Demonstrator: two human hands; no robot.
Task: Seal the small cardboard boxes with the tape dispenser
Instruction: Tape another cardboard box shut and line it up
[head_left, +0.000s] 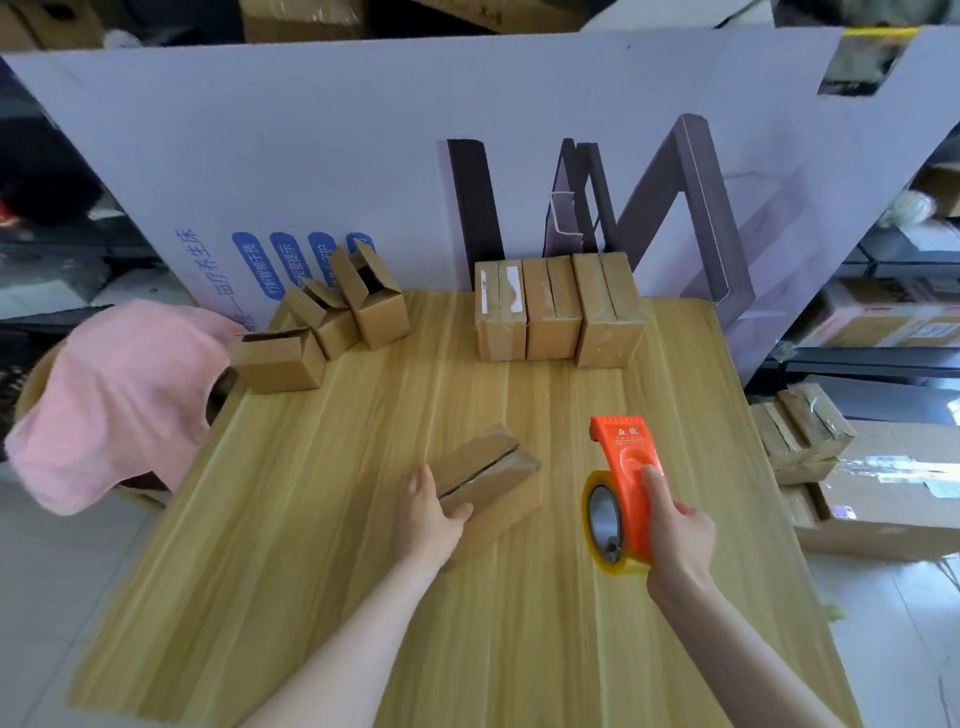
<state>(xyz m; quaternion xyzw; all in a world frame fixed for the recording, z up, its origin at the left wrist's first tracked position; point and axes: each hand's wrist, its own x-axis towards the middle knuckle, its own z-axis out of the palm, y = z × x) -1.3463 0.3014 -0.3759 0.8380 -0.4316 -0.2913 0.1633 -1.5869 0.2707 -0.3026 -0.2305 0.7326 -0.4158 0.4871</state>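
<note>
Clock is laid on the table (322, 545), 12 = far side from the person.

L hand (428, 512) grips the near end of one small box (491, 480), fingers laid over the top and thumb curled on the side. Box sits near the middle of the table, lying flat, turned so its long side points to approx 1 o'clk. Its top flaps are folded down w/ a dark gap btw them. Can't tell if there is tape on it.

R hand (675, 530) is wrapped tight round the orange tape dispenser (626, 483), thumb pressed flat on its orange side. Dispenser is at 3 o'clk from the small box, near it but not touching. Its toothed end points to 12. The yellow tape roll (605, 519) sits in the near end. Can't tell if the dispenser touches the table.

At 1 o'clk, by the far edge, 3 closed boxes (556, 309) stand in a row, side by side, touching. At 10–11 o'clk, 4 open boxes (332, 317) sit close together, flaps up or out.

A big white board (363, 156) w/ blue writing stands behind the table at 12. A pink cloth (114, 395) hangs on sth at 9 o'clk, off the table's edge. More boxes (800, 441) lie on the floor at 3 o'clk.
</note>
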